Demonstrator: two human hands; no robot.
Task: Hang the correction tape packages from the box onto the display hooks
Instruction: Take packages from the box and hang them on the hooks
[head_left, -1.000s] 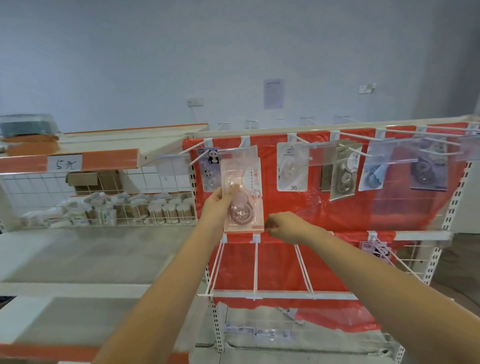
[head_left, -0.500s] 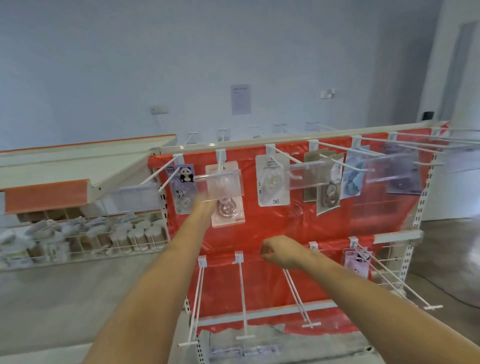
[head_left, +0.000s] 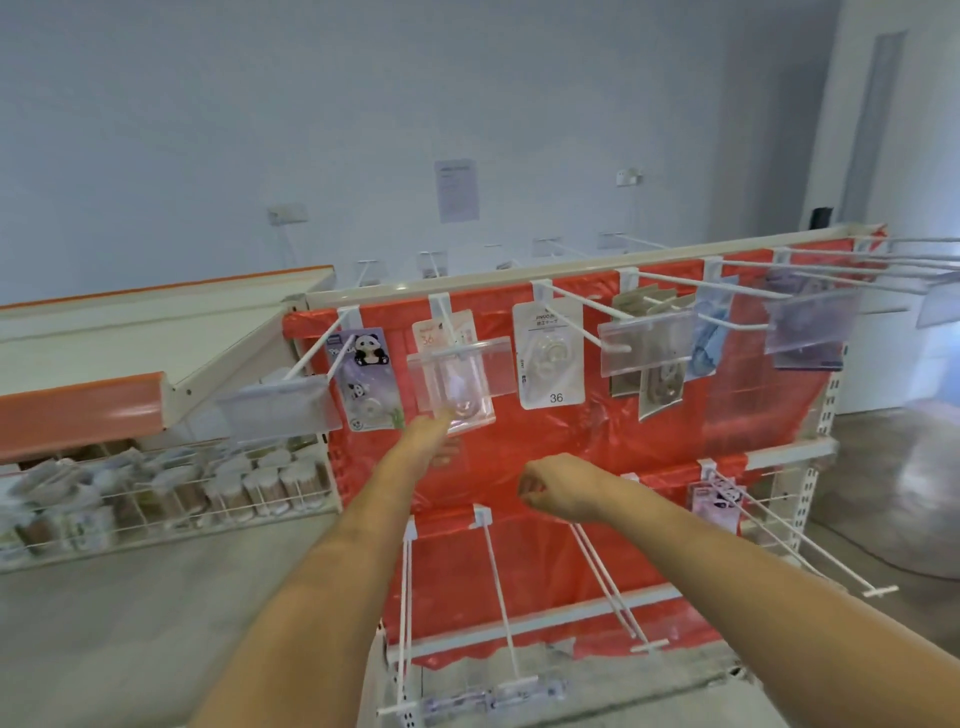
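1. Head view, the key relation: the pink correction tape package (head_left: 451, 374) is hanging on the second hook (head_left: 448, 332) of the upper row, just left of frame centre, its long axis running top to bottom. The left hand (head_left: 428, 431) is reaching up from below it, its fingers at the package's lower edge behind the clear price tag (head_left: 460, 371). Blur is hiding whether they are pinching the package or only touching it, so I cannot tell.
2. The right hand (head_left: 550, 491) is hovering lower, at frame centre, loosely curled and holding nothing; the left is clearly the nearer hand.
3. Count: six packaged spots are showing on the upper row, among them the panda package (head_left: 366, 382) and the white package (head_left: 549, 358), plus one package (head_left: 714, 499) on the lower row at right. The box is not showing.
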